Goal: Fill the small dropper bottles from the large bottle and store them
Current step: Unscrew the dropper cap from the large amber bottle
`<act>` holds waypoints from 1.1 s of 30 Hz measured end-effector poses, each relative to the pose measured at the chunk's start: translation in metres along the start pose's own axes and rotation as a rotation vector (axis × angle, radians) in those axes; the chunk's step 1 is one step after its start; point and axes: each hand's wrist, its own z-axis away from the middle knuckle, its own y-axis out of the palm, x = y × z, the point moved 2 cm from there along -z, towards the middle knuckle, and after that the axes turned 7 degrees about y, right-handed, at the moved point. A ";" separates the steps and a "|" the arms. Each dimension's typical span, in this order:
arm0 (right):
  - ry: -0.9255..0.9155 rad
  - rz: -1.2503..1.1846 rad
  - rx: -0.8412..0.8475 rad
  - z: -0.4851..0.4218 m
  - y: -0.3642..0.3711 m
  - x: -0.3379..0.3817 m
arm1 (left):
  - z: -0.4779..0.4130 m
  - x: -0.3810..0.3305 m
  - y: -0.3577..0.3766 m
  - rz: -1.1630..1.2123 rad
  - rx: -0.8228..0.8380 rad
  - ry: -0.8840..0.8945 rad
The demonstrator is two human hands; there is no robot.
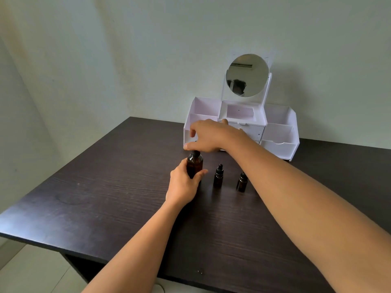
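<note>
Large amber bottle (194,166): upright on dark table (95,197), gripped by left hand (183,185); dropper cap (195,153) pinched by right hand (208,136). Two small dropper bottles (218,176) (241,182) alongside. White mirrored organizer (277,134) behind.

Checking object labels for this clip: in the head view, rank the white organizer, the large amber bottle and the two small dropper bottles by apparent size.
1. white organizer, despite standing farthest back
2. large amber bottle
3. two small dropper bottles, left and right: they look alike, and the right one is partly hidden by the forearm, so unranked.
</note>
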 end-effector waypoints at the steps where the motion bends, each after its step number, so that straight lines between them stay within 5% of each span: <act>1: -0.005 0.009 -0.011 0.000 0.002 0.000 | 0.000 0.000 0.000 0.000 -0.002 0.004; 6: -0.057 -0.162 0.071 0.006 0.000 -0.002 | 0.000 -0.001 0.001 0.002 -0.007 -0.009; 20: -0.034 -0.102 0.050 0.001 0.006 -0.006 | 0.000 -0.001 0.002 -0.006 -0.005 -0.003; 28: 0.031 -0.365 0.080 0.004 -0.004 -0.028 | -0.001 0.002 0.000 0.008 0.003 -0.017; 33: 0.153 -0.014 0.216 0.016 0.017 -0.049 | 0.001 0.003 0.000 0.021 -0.014 -0.014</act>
